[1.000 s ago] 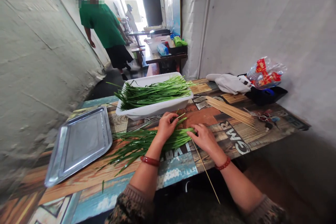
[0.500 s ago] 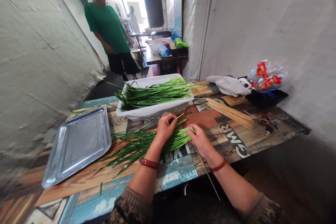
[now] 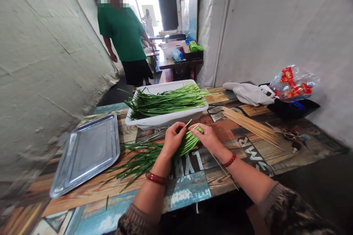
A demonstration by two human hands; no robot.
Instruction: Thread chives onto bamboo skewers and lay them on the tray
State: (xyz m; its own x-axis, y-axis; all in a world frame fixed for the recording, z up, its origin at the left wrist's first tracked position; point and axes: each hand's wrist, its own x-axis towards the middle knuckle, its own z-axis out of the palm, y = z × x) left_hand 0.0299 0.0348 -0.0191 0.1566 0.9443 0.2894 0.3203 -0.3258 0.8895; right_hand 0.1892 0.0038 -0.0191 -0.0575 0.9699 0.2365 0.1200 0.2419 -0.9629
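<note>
Long green garlic chives (image 3: 146,156) lie in a loose bunch on the wood-patterned table, pale stalk ends to the right. Over them, my left hand (image 3: 173,137) is closed in a pinch on a chive stalk, whose pale tip sticks up past the thumb. Just to its right, my right hand (image 3: 208,140) is closed, fingertips at the pale stalk ends. A thin bamboo skewer (image 3: 226,173) runs from under this hand toward the table's front edge; its upper end is hidden by the fingers. The two hands nearly touch.
Behind the hands stands a white tub (image 3: 168,120) of chives. A metal tray (image 3: 91,150) lies left. On the right are bamboo skewers (image 3: 250,128), scissors (image 3: 289,136), a pale cloth cap (image 3: 248,93) and a plastic bag (image 3: 295,84). A person in green (image 3: 124,36) stands beyond.
My right hand has moved left and up, closer to my left hand, and the skewer has come along with it. The person in green has shifted posture, with one arm now hanging down.
</note>
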